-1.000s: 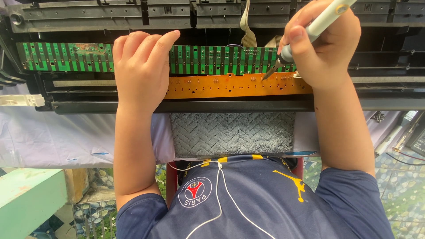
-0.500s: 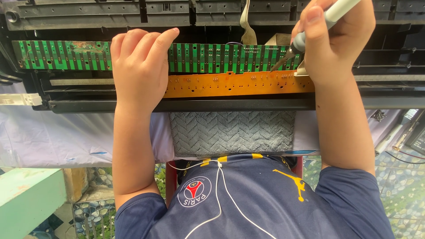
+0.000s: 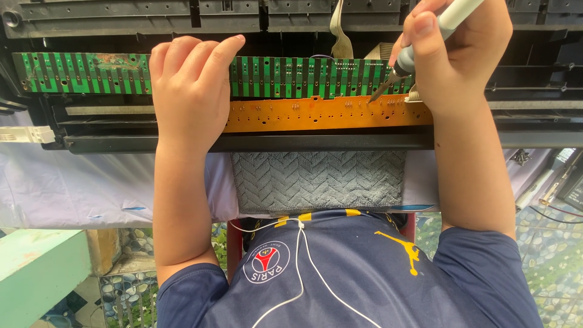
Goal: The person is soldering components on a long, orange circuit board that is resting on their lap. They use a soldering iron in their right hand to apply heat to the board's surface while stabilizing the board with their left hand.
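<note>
Now moved slightly: right hand [image 3: 461,61], with fingers pinched around the grey soldering iron [image 3: 446,24], shifted a little to the right and far along the boards since a second ago. Iron tip [image 3: 378,96] now resting at the seam between the green circuit board [image 3: 303,76] and the orange circuit board [image 3: 316,114], near the grey ribbon cable [image 3: 340,30]. Left hand [image 3: 191,91] unchanged, lying flat with fingers [image 3: 200,51] pressed together over both boards, left of the middle. Probably a new solder point being worked while the boards stay held steady. Both boards seated in the black open casing [image 3: 121,18], far from the grey towel [image 3: 316,179] on the counter.
</note>
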